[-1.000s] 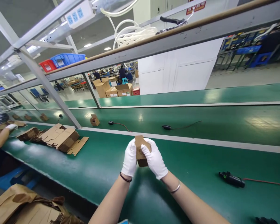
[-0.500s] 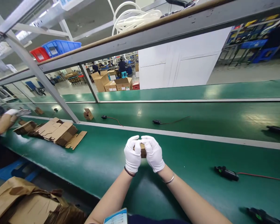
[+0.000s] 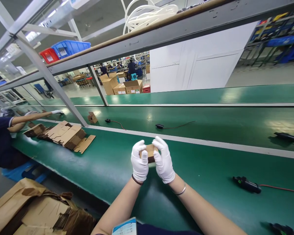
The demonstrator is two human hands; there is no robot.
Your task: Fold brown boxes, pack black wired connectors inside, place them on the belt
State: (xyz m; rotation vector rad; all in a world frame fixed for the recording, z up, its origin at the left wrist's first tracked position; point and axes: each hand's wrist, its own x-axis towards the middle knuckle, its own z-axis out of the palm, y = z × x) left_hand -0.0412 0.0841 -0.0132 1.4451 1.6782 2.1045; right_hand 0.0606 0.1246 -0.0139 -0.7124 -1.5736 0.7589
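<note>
Crosswise, the small carton sits midway, its longer side seemingly running left to right.
On my feed, left hand and right hand curl fingers onto opposite ends, neither nearer.

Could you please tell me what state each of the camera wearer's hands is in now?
Left hand: holding one side of the small cardboard box.
Right hand: holding the box's opposite side, fingers curved.

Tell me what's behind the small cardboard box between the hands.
Behind the box, green surface, a pale strip and a black device show. The box, left hand and right hand hide anything directly behind them.
</note>
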